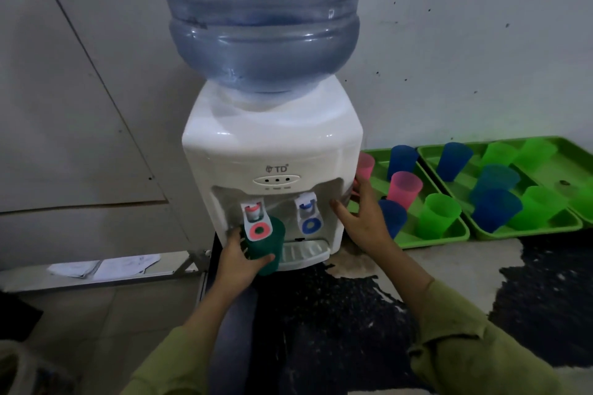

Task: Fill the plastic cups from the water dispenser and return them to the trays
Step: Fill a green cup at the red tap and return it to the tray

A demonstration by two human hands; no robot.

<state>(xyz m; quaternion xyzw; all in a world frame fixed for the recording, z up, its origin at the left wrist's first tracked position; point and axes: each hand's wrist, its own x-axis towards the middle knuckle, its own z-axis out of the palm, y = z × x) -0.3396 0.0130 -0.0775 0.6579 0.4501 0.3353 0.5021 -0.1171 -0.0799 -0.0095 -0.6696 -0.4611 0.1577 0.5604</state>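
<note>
Where writing shows: "TD" on the white dispenser (pixel 272 138) front.
Left hand (pixel 236 261): fingers wrapped round a dark green cup (pixel 268 250) under the red tap (pixel 255 218).
Right hand (pixel 362 221): fingers loosely spread against the dispenser's right side, holding nothing.
Trays (pixel 433 240): two green, holding other cups (pixel 403 189).

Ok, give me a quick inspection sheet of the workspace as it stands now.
Surface: worn black-and-pale counter.
Job's things: dark green cup under the dispenser's red tap; pink, blue and green cups standing in the near tray and far tray.
Clutter: folded papers on a ledge at left.
Hands: left hand grips the dark green cup; right hand open against the dispenser's side.
Cables: nothing seen.
Surroundings: pale speckled wall; blue bottle atop the dispenser.
</note>
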